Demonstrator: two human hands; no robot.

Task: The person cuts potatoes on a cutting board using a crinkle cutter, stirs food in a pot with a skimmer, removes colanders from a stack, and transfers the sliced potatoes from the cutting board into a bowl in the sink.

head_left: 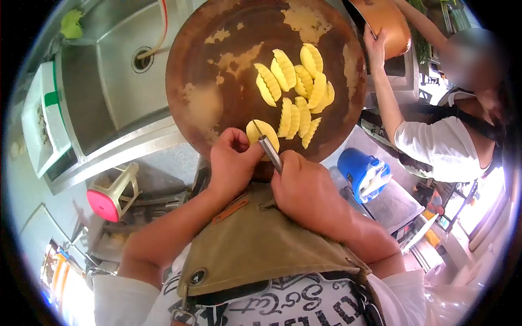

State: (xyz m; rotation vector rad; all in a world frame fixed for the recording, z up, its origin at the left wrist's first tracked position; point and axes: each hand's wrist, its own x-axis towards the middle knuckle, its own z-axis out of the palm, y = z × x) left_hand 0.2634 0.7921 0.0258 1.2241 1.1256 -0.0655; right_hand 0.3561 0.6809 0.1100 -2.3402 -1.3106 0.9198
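Observation:
A round brown cutting board (239, 32) with worn, pale patches lies in front of me. On it rest several yellow crinkle-cut potato wedges (283, 70), right of the middle. Near the board's close edge, a smooth-faced yellow potato piece (254, 132) is held at its left side by the curled fingers of my left hand (235, 160). My right hand (307, 182) is closed around a cutter with a round metal handle (270, 154). Its thin blade, seen almost edge-on, stands over the potato piece; the blade's full shape is hidden.
Left of the board is a steel sink (111, 70) with a hose in its drain. A stool with a pink seat (102, 205) stands below. A blue bucket (356, 168) is at the right. Further right, another person's hand (375, 49) holds a copper-coloured pot (390, 27).

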